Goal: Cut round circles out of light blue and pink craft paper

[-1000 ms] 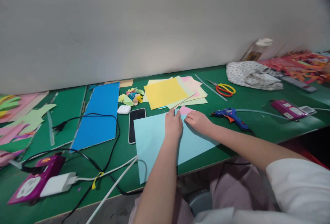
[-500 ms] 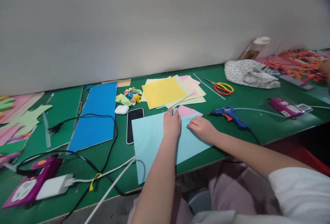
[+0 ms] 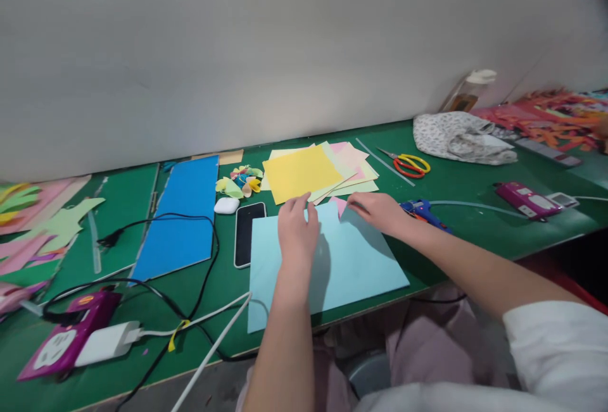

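A large light blue sheet of paper (image 3: 351, 266) lies at the table's front edge. My left hand (image 3: 298, 228) is over its upper left part, palm down, with fingers apart and nothing in them. At the upper right edge of the sheet, my right hand (image 3: 377, 212) has thumb and fingers pinched together on the blue paper. Between the hands a small piece of pink paper (image 3: 339, 204) shows at the sheet's top edge; the rest of it is hidden. Just beyond lie a yellow sheet (image 3: 301, 171) and other pale sheets.
A phone (image 3: 249, 235), a white earbud case (image 3: 227, 206) and paper petals (image 3: 242, 181) lie left of the sheet. A blue board (image 3: 178, 209) and cables are further left. Scissors (image 3: 411, 165), a blue glue gun (image 3: 427, 214) and a purple power strip (image 3: 527, 200) are on the right.
My left hand has shifted left across the blue sheet. My right hand has moved up to the sheet's top edge, covering part of the glue gun. Less of the pink paper shows.
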